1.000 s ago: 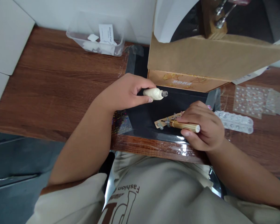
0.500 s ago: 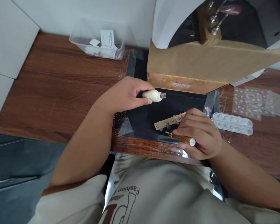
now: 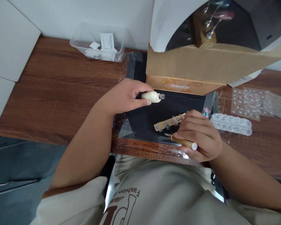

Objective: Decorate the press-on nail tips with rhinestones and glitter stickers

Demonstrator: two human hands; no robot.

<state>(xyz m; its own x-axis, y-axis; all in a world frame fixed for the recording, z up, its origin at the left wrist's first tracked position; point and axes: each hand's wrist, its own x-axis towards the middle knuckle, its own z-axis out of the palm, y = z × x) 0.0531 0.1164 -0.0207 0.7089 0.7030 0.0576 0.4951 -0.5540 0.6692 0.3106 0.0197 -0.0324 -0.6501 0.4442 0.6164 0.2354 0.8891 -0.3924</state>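
Observation:
My left hand (image 3: 128,97) is closed around a small cream nail polish bottle (image 3: 149,96), held tilted over the black mat with its open neck pointing right. In my right hand (image 3: 202,134) is a gold-handled nail brush (image 3: 183,142), its thin tip pointing left. That tip hovers close to the front edge of a wooden nail tip stand (image 3: 162,125), and I cannot tell whether it touches anything. Several translucent nail tips (image 3: 168,125) sit on the stand's round metal studs. My right fingers hide the stand's far end.
A white nail lamp (image 3: 158,28) rests on a cardboard box (image 3: 189,61) at the back, with more nail tips inside. A clear bin (image 3: 84,51) of alcohol pads stands back left. On the right lie a clear lidded case (image 3: 231,124) and gem sheets (image 3: 245,103).
The view has shifted slightly, with the lamp and box now a little further left and lower. The brush handle's end has tipped slightly toward me. Both hands keep their grips.

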